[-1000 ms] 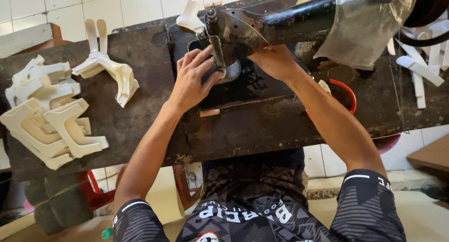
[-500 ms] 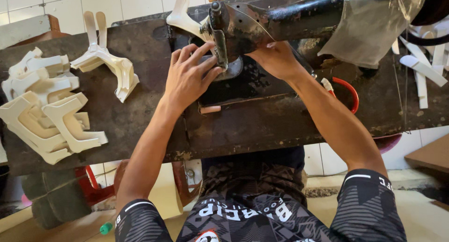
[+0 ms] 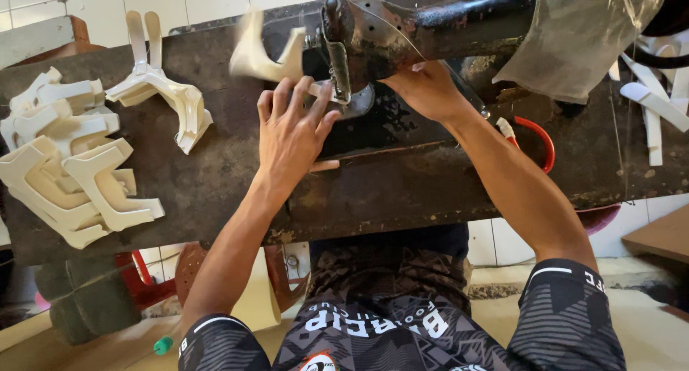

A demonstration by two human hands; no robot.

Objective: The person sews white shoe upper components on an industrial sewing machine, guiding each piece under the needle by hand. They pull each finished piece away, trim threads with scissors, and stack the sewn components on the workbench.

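Observation:
A black sewing machine (image 3: 438, 19) stands on a dark worn table (image 3: 402, 184). A cream shaped piece (image 3: 262, 55) lies under its needle and sticks out to the left, blurred. My left hand (image 3: 291, 138) rests flat on the machine bed with fingers spread. Its fingertips press the piece's thin end beside the presser foot. My right hand (image 3: 420, 91) reaches in from the right, under the machine arm. Its fingertips are hidden behind the machine head, so its hold cannot be made out.
A pile of several cream pieces (image 3: 64, 170) sits at the table's left end, with another cream piece (image 3: 161, 91) behind it. A red-handled tool (image 3: 537, 134) lies right of my forearm. Clear plastic (image 3: 574, 34) drapes the machine; white strips (image 3: 653, 105) lie far right.
The cream piece has travelled left through the needle and swung further out. My left hand has followed it, with fingers now at the presser foot. My right hand stays in place.

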